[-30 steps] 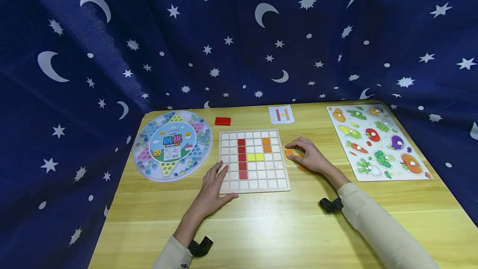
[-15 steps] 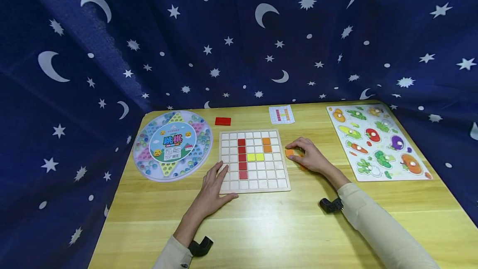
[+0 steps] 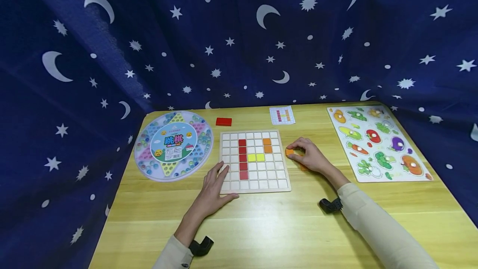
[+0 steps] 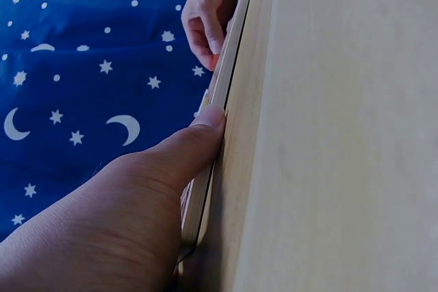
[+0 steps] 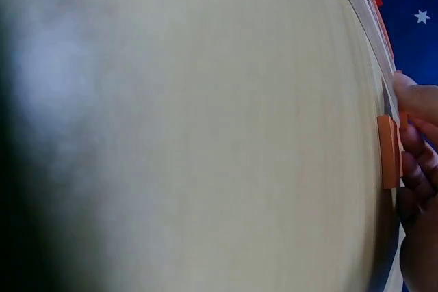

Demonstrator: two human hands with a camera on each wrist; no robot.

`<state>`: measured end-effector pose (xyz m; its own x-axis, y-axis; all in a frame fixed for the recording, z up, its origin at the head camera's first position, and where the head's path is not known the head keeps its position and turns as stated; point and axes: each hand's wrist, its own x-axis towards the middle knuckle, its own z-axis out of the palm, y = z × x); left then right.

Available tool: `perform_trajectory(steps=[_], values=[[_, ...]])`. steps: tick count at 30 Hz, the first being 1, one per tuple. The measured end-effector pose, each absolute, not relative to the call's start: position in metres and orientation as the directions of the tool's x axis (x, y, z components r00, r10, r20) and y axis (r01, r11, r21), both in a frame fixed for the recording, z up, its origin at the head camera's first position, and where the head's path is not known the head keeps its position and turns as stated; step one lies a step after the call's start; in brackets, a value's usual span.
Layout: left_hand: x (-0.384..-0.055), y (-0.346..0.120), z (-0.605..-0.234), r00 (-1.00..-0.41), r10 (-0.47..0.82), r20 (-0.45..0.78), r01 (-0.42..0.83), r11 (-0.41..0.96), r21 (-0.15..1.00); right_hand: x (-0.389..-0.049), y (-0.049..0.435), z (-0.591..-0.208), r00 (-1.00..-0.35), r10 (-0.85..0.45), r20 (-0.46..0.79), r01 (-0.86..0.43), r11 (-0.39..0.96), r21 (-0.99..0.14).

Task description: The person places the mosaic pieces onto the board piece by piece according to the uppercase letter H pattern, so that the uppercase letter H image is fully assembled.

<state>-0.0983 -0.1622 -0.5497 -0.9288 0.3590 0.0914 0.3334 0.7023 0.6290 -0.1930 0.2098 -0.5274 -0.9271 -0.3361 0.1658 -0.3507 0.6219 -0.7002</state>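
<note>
A wooden grid board point(image 3: 234, 189) lies on the table. It bears a column of red tiles point(image 3: 243, 158), two yellow tiles point(image 3: 256, 157) side by side and two orange tiles point(image 3: 267, 145). My left hand point(image 3: 213, 190) rests at the board's lower left corner, fingers on the left side and thumb point(image 4: 198, 138) against the front edge. Just right of the board, my right hand point(image 3: 310, 157) pinches a small orange tile point(image 3: 289, 152) between thumb and fingertips. More orange tiles point(image 5: 388, 152) lie beneath that hand, partly hidden by it.
Behind the board are a red block point(image 3: 224, 122) and a pattern card point(image 3: 282, 115). A round Chinese checkers set point(image 3: 173, 146) stands at left, and a vegetable puzzle board point(image 3: 377, 144) at right. A star-patterned curtain point(image 3: 239, 45) hangs behind the table.
The orange tile at my right fingertips now looks slightly tipped up, where before it lay flat. The head view has shifted a little; my left hand holds its place.
</note>
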Motion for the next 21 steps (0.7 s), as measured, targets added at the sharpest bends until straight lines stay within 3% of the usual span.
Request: perform_trajectory(steps=[12, 21], values=[[-0.098, -0.163, -0.552, -0.921, 0.370, 0.124, 0.363, 0.693, 0.623, -0.196, 0.168, -0.525, -0.880, -0.433, 0.197, -0.427, 0.536, -0.728], [-0.099, -0.164, -0.552, -0.918, 0.374, 0.130, 0.369, 0.689, 0.624, -0.195, 0.151, -0.527, -0.885, -0.440, 0.152, -0.413, 0.593, -0.691]])
